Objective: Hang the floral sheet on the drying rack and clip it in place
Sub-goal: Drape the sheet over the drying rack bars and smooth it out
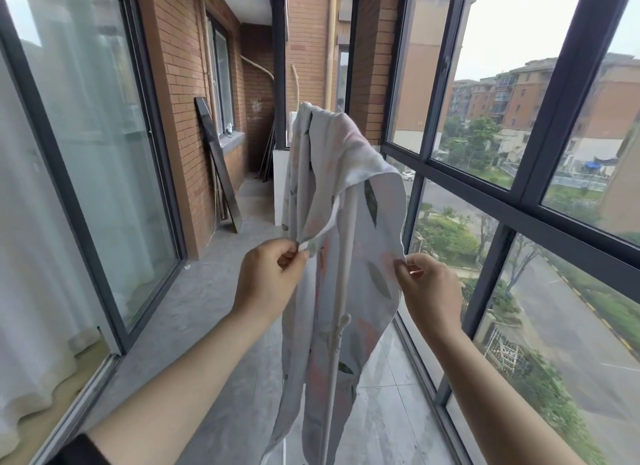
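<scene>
The floral sheet [349,194], pale with pink and green leaf prints, hangs bunched over the top bar of the drying rack and falls down the middle of the view. Through the thin cloth a white upright of the rack [341,291] shows, and a white leg shows near the floor. My left hand [268,279] pinches a white hem of the sheet between thumb and fingers. At about the same height, my right hand [427,284] pinches the sheet's right edge. No clip is visible.
I stand on a narrow balcony with a grey floor [207,308]. Glass sliding doors with curtains [86,153] run along the left, tall windows [519,187] along the right. A dark board [218,166] leans on the brick wall ahead.
</scene>
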The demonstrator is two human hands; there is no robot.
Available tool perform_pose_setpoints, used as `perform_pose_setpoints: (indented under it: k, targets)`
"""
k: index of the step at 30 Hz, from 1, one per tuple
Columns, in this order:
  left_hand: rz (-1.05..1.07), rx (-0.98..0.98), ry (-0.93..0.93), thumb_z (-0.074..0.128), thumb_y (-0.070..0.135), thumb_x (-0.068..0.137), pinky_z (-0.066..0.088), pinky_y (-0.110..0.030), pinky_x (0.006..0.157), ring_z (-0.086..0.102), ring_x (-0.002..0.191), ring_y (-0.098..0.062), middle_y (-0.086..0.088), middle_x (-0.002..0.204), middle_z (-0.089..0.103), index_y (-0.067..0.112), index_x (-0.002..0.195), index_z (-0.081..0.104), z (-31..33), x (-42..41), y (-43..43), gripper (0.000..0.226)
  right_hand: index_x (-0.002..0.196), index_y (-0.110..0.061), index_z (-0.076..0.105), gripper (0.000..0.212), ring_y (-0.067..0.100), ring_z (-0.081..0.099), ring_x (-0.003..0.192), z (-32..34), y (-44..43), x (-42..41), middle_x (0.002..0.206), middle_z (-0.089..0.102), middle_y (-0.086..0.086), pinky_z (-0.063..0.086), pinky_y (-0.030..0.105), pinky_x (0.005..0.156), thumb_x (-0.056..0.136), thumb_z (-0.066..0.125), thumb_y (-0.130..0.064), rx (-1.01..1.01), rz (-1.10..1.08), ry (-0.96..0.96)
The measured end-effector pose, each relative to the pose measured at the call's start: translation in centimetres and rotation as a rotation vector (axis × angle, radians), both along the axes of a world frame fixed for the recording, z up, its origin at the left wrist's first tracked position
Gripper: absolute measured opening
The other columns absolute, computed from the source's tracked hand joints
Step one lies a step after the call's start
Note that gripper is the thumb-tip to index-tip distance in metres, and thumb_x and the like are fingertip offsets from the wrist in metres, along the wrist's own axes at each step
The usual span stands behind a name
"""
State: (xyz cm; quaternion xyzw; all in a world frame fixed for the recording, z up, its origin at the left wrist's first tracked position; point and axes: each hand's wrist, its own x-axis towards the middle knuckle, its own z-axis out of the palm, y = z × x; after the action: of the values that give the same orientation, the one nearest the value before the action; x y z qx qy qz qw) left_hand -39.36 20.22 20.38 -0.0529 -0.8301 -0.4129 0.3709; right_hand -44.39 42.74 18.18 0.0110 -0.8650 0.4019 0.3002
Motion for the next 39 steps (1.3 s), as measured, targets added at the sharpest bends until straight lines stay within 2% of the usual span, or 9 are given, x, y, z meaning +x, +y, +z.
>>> perform_pose_setpoints:
  k: [3,8,13,17,21,24,30,34,39]
  targets:
    - [-0.003,0.039,-0.060,0.067,0.016,0.087,0.034,-0.012,0.050,0.051,0.056,-0.006,0.008,0.054,0.054,0.011,0.062,0.058,-2.1,0.2,0.2,0.027,0.084,-0.024,0.070,0.010,0.015,0.065,0.072,-0.3,-0.3,0.4,0.073,0.068,-0.008,0.051,0.031,0.062,0.086,0.063,-0.031,0.015,0.067,-0.033]
    - [-0.021,0.144,-0.156,0.070,0.018,0.084,0.050,-0.013,0.066,0.063,0.073,-0.005,0.007,0.079,0.069,0.014,0.084,0.071,-5.5,1.0,-0.4,0.004,0.105,-0.022,0.067,0.025,0.003,0.063,0.071,-2.6,-0.3,2.7,0.088,0.067,-0.011,0.052,0.030,0.066,0.083,0.068,-0.033,-0.020,0.110,-0.088]
    - [0.006,0.168,-0.289,0.071,0.015,0.083,0.049,-0.013,0.066,0.064,0.075,-0.010,0.006,0.080,0.070,0.013,0.084,0.070,-11.1,3.2,-0.9,0.003,0.115,-0.019,0.063,0.036,-0.001,0.060,0.075,-8.3,-0.1,5.7,0.093,0.066,-0.009,0.045,0.025,0.064,0.083,0.070,-0.032,-0.081,0.107,-0.216]
    - [-0.011,0.173,-0.397,0.070,0.011,0.083,0.047,-0.011,0.065,0.065,0.075,-0.013,0.005,0.080,0.070,0.011,0.083,0.071,-16.0,4.9,-1.0,0.001,0.115,-0.022,0.062,0.036,-0.004,0.059,0.076,-13.6,-0.2,8.2,0.098,0.067,-0.009,0.049,0.030,0.069,0.083,0.069,-0.035,-0.053,0.084,-0.377]
    - [-0.020,0.186,-0.502,0.069,0.010,0.083,0.051,-0.018,0.070,0.065,0.075,-0.011,0.006,0.081,0.070,0.014,0.082,0.071,-20.8,6.2,-1.0,0.004,0.115,-0.022,0.063,0.036,-0.001,0.061,0.078,-18.7,-0.4,10.2,0.100,0.066,-0.010,0.055,0.035,0.072,0.083,0.068,-0.037,-0.052,0.078,-0.516]
    - [-0.017,0.188,-0.561,0.068,0.008,0.083,0.052,-0.023,0.071,0.064,0.072,-0.007,0.010,0.079,0.069,0.015,0.079,0.070,-24.1,7.5,-1.1,0.008,0.112,-0.021,0.064,0.032,0.002,0.062,0.079,-22.4,-0.3,11.5,0.099,0.067,-0.008,0.053,0.033,0.073,0.083,0.069,-0.033,-0.057,0.079,-0.582]
    - [0.015,0.187,-0.649,0.069,0.008,0.082,0.044,-0.006,0.062,0.059,0.071,0.005,0.014,0.072,0.066,0.028,0.070,0.062,-29.0,8.7,-0.7,0.024,0.112,-0.019,0.065,0.031,0.002,0.060,0.079,-27.4,0.2,11.7,0.097,0.066,-0.007,0.044,0.025,0.068,0.084,0.066,-0.031,-0.025,0.104,-0.724]
    - [0.046,0.168,-0.679,0.070,0.010,0.082,0.041,-0.003,0.062,0.061,0.069,-0.001,0.014,0.076,0.066,0.023,0.075,0.066,-32.3,7.4,-0.1,0.015,0.114,-0.020,0.064,0.032,0.000,0.060,0.079,-30.3,0.9,9.8,0.098,0.067,-0.008,0.047,0.024,0.068,0.084,0.065,-0.032,0.001,0.127,-0.749]
    - [0.073,0.202,-0.674,0.069,0.008,0.082,0.042,-0.003,0.062,0.060,0.069,0.000,0.010,0.078,0.067,0.019,0.078,0.067,-40.0,5.1,0.8,0.012,0.114,-0.022,0.063,0.033,0.005,0.062,0.081,-37.3,0.8,6.7,0.100,0.067,-0.008,0.050,0.030,0.075,0.084,0.065,-0.035,0.017,0.144,-0.723]
